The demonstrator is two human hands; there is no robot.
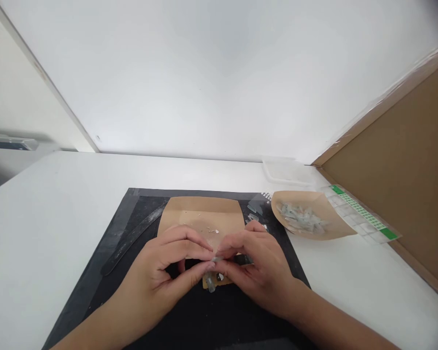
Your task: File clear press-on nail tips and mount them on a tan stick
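Note:
Both hands meet over the front of a brown paper tray [200,206], thumbs and fingers pinched together. Between the fingertips of my left hand [171,262] and my right hand [255,262] is a small translucent piece, which looks like a clear false nail tip [216,259]. The fingers cover most of it. Just below them, another clear piece [210,283] lies on a small yellowish-brown patch [205,281]. White crumbs and flakes [213,230] are scattered in the tray.
A dark, curved nail file [131,243] lies left of the tray on the black mat [113,287]. Loose clear nail tips [253,208] rest right of it. A second paper tray [316,197] holds many clear tips. Beside it lies a clear compartment case [365,214] with a green-edged label.

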